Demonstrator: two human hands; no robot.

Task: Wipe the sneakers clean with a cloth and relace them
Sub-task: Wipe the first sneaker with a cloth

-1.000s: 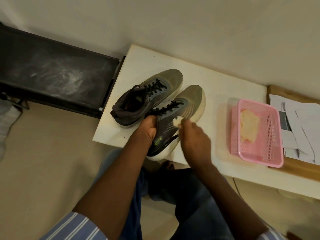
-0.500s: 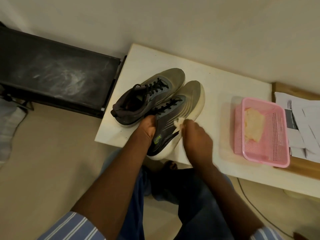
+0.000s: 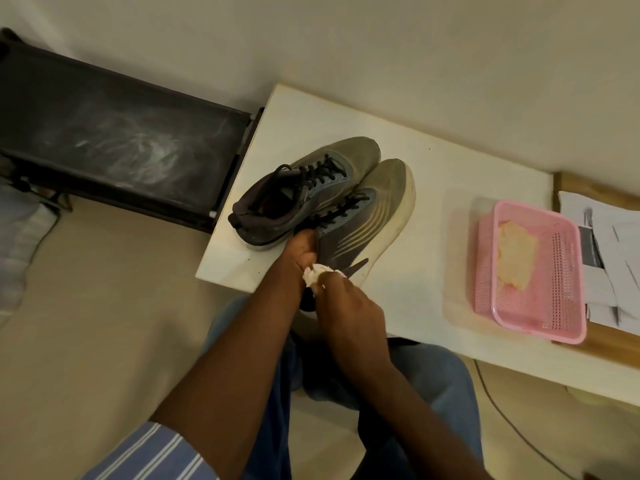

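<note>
While the nearer sneaker is gripped at its collar by the left hand, a crumpled white cloth is pinched in the right hand against its heel side. Both sneakers, the second sneaker just beside the first, are set on a white table against a pale wall. A pink basket holding a yellowish rag is seen further right, papers beyond it. A dark treadmill stands left of the table on a beige floor.

The left hand grips the near sneaker while the right hand presses a cloth against it.
</note>
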